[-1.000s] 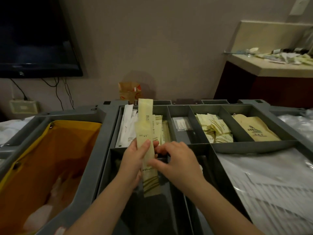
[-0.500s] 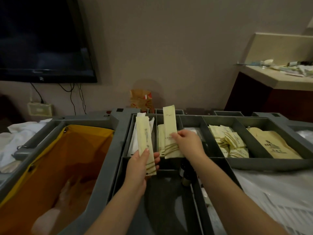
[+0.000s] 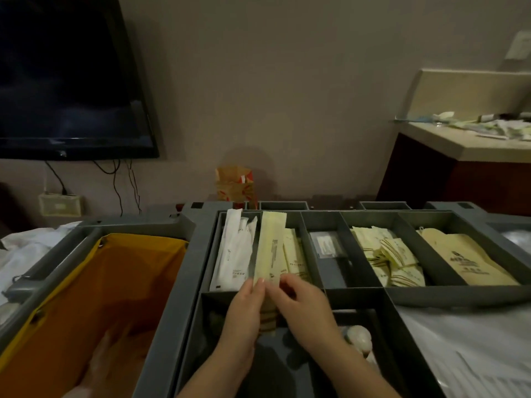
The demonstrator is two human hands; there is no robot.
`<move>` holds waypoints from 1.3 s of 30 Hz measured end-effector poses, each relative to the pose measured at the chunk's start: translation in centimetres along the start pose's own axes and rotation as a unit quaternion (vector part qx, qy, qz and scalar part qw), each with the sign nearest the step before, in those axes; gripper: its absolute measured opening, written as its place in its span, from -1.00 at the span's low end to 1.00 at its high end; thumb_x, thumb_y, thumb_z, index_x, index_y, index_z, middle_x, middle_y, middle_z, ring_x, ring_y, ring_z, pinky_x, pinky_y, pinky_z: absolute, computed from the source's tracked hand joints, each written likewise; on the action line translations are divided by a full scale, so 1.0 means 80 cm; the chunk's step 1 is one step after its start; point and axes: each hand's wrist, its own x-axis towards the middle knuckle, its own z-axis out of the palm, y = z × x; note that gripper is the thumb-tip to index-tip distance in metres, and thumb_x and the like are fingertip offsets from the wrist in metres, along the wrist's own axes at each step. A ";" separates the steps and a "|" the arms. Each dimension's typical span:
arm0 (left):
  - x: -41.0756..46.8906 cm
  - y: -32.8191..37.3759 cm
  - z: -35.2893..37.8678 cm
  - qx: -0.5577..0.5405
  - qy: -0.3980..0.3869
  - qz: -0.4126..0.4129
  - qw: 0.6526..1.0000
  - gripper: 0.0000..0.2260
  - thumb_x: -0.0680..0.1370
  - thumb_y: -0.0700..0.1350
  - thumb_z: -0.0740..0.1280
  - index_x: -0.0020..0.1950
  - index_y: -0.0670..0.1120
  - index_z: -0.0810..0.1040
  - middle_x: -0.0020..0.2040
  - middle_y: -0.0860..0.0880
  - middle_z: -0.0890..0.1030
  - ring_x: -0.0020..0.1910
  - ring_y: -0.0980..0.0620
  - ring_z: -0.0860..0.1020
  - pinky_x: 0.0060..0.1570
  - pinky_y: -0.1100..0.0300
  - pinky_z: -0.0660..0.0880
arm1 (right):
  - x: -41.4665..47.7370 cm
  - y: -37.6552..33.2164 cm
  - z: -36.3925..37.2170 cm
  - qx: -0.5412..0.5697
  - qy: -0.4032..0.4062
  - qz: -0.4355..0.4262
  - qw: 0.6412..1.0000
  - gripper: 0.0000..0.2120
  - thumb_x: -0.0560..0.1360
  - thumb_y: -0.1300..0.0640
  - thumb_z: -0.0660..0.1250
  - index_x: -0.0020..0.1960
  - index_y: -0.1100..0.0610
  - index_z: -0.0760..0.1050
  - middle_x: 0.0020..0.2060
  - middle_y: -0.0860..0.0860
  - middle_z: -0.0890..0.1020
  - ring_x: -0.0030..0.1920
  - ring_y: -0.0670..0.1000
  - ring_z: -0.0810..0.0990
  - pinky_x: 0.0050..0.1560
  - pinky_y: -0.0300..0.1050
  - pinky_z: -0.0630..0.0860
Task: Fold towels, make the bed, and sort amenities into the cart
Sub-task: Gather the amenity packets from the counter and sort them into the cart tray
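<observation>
A grey cart tray (image 3: 330, 222) with several compartments stands in front of me. My left hand (image 3: 244, 308) grips a stack of long pale yellow packets (image 3: 268, 248) upright over the tray's left side. My right hand (image 3: 301, 305) pinches the stack's lower right edge with curled fingers. White sachets (image 3: 234, 251) lie in the leftmost compartment. More yellow packets (image 3: 294, 254) lie beside them. Other compartments hold a clear packet (image 3: 326, 244), small yellow packets (image 3: 393, 259) and tan bags (image 3: 465, 261).
A yellow laundry bag (image 3: 86, 297) hangs open at the cart's left. White linen (image 3: 26, 254) lies far left. A counter (image 3: 465, 142) with loose amenities is at the right. A TV (image 3: 66, 76) hangs on the wall. Clear plastic (image 3: 474, 349) covers the cart's right side.
My right hand no longer holds a separate packet over the tray. It has come back to the stack in my left hand and pinches its edge.
</observation>
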 end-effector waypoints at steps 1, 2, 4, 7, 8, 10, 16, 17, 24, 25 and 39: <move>0.000 0.000 0.002 0.006 -0.003 -0.004 1.000 -0.83 0.65 -0.03 0.12 0.04 0.08 0.51 0.02 -0.03 0.60 0.02 -0.01 0.57 -0.03 0.07 0.54 | -0.001 0.002 0.001 0.007 0.007 0.005 1.000 -0.93 0.55 -0.03 0.27 -0.10 -0.09 0.49 -0.10 -0.20 0.56 -0.07 -0.28 0.54 -0.27 -0.43 0.48; -0.001 0.000 0.003 0.011 -0.009 -0.007 1.000 -0.84 0.64 -0.02 0.13 0.03 0.09 0.50 0.03 -0.03 0.59 0.03 -0.01 0.57 0.01 0.04 0.54 | -0.002 0.005 0.002 0.009 0.018 0.008 1.000 -0.94 0.55 -0.01 0.28 -0.10 -0.09 0.48 -0.10 -0.22 0.55 -0.08 -0.29 0.53 -0.27 -0.43 0.48; -0.001 0.000 0.005 0.025 -0.021 -0.006 0.999 -0.86 0.64 -0.01 0.13 0.02 0.11 0.49 0.05 -0.01 0.58 0.05 -0.01 0.56 0.10 -0.03 0.54 | 0.000 0.010 0.002 0.023 0.040 0.013 0.999 -0.95 0.55 0.01 0.29 -0.10 -0.06 0.48 -0.07 -0.20 0.55 -0.04 -0.26 0.53 -0.27 -0.41 0.49; 0.003 -0.002 0.003 0.057 -0.021 0.005 0.998 -0.84 0.63 -0.02 0.15 0.03 0.03 0.51 0.05 -0.04 0.61 0.05 -0.02 0.59 0.12 -0.06 0.54 | 0.007 0.011 -0.004 0.057 0.055 0.038 0.996 -0.96 0.54 0.03 0.30 -0.08 -0.01 0.50 -0.02 -0.13 0.58 0.00 -0.17 0.57 -0.21 -0.32 0.56; 0.006 -0.002 0.001 0.053 -0.010 0.010 0.999 -0.83 0.63 -0.04 0.16 0.03 -0.03 0.53 0.02 -0.06 0.62 0.01 -0.03 0.61 0.05 -0.02 0.57 | 0.011 0.008 -0.008 0.066 0.060 0.049 0.995 -0.96 0.54 0.05 0.30 -0.07 -0.01 0.50 -0.03 -0.11 0.59 -0.03 -0.15 0.59 -0.21 -0.29 0.57; 0.011 -0.001 -0.003 0.030 0.026 0.013 0.999 -0.82 0.63 -0.08 0.17 0.01 -0.10 0.54 -0.07 -0.09 0.63 -0.07 -0.03 0.62 -0.15 0.08 0.56 | 0.026 0.000 -0.022 0.076 0.075 0.064 0.992 -0.96 0.55 0.07 0.28 -0.06 -0.02 0.50 -0.06 -0.08 0.61 -0.10 -0.15 0.61 -0.29 -0.30 0.56; 0.018 0.005 -0.017 -0.007 0.078 0.001 0.997 -0.86 0.62 -0.12 0.19 0.01 -0.10 0.54 -0.17 -0.12 0.57 -0.17 -0.04 0.55 -0.16 0.11 0.50 | 0.107 -0.019 -0.063 -0.004 0.037 0.109 0.993 -0.89 0.57 0.06 0.27 0.00 0.04 0.55 -0.11 -0.02 0.65 -0.12 -0.08 0.65 -0.09 -0.10 0.63; 0.018 0.006 -0.017 -0.005 0.080 0.004 0.997 -0.85 0.62 -0.13 0.19 0.00 -0.10 0.54 -0.20 -0.11 0.57 -0.19 -0.04 0.54 -0.17 0.12 0.50 | 0.118 -0.016 -0.063 -0.025 0.034 0.116 0.992 -0.87 0.57 0.06 0.26 0.02 0.07 0.56 -0.11 -0.01 0.65 -0.11 -0.06 0.65 -0.03 -0.05 0.62; 0.014 0.008 -0.022 -0.006 0.087 0.022 0.996 -0.86 0.62 -0.14 0.19 0.00 -0.09 0.53 -0.21 -0.10 0.56 -0.20 -0.01 0.53 -0.19 0.15 0.48 | 0.133 0.004 -0.040 -0.153 0.065 0.087 0.982 -0.61 0.59 0.08 0.22 0.41 0.10 0.33 0.15 0.05 0.55 -0.11 -0.09 0.53 -0.24 -0.22 0.45; 0.013 0.008 -0.023 -0.004 0.089 0.024 0.996 -0.86 0.62 -0.14 0.19 0.00 -0.10 0.53 -0.20 -0.10 0.56 -0.20 -0.01 0.53 -0.19 0.16 0.48 | 0.130 0.004 -0.037 -0.150 0.075 0.074 0.983 -0.60 0.59 0.08 0.22 0.41 0.07 0.32 0.14 0.03 0.55 -0.17 -0.13 0.51 -0.31 -0.25 0.40; 0.006 0.009 -0.011 0.034 0.060 0.051 0.996 -0.86 0.63 -0.14 0.17 -0.02 -0.06 0.53 -0.16 -0.12 0.57 -0.17 -0.04 0.54 -0.21 0.13 0.47 | 0.010 -0.033 -0.095 -0.199 0.175 -0.075 0.961 -0.77 0.59 0.04 0.20 0.23 -0.02 0.46 -0.10 -0.13 0.54 -0.12 -0.14 0.50 -0.11 -0.20 0.48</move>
